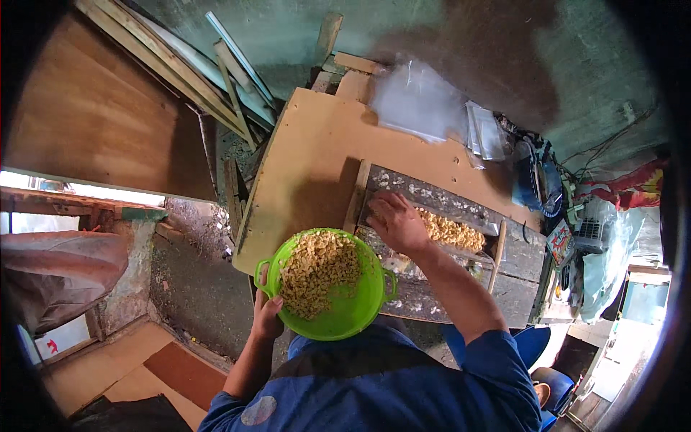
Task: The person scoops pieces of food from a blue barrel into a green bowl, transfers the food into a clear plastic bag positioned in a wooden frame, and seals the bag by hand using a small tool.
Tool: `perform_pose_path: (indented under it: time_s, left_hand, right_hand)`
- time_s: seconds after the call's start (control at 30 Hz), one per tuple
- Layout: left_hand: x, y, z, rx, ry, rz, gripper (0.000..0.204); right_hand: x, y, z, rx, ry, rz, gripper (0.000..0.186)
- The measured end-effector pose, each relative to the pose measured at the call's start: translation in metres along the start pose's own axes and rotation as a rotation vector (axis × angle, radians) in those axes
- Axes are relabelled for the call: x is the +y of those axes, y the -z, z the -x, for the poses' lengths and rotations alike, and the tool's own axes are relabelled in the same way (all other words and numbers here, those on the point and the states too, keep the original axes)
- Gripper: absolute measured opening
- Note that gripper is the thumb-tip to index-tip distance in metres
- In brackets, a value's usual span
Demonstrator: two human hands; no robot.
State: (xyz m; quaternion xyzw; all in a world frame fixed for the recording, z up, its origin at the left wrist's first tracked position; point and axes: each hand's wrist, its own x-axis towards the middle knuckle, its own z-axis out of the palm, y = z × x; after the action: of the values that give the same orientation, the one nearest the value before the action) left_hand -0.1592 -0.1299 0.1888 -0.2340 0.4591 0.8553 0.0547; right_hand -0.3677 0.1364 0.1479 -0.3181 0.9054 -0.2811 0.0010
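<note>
A bright green two-handled plastic basin (pixel 344 322) is tilted in front of my body. Pale tan, nut-like bits (pixel 320 266) cover much of its inside, leaving bare green at the lower right. My left hand (pixel 268 311) grips its left side by the handle, thumb over the rim. To the right, a dark, worn wooden frame (pixel 425 189) lies on the table, with more tan bits (pixel 453 232) in its long slot. My right hand (pixel 397 222) reaches over the slot's left end, palm down and fingers spread; what lies under the palm is hidden.
The tan tabletop (pixel 317 144) extends behind the frame. Clear plastic bags (pixel 417 101) lie at its far edge, near a blue basket (pixel 538 180). Wooden planks (pixel 237 86) lean at the far left. A wooden stick (pixel 498 255) crosses the frame's right part.
</note>
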Motion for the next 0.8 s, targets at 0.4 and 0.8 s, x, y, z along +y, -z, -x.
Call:
perform_pose_path:
  time_s: [0.4,0.8]
  left_hand:
    - [-0.013,0.017,0.001,0.038,0.004,0.061,0.094]
    - [-0.009,0.004,-0.002,0.0,-0.022,0.072,0.086]
  right_hand:
    - [0.028,0.021,0.035,0.032,-0.028,0.03,0.028]
    - [0.029,0.026,0.036,0.031,0.1,0.029,0.026]
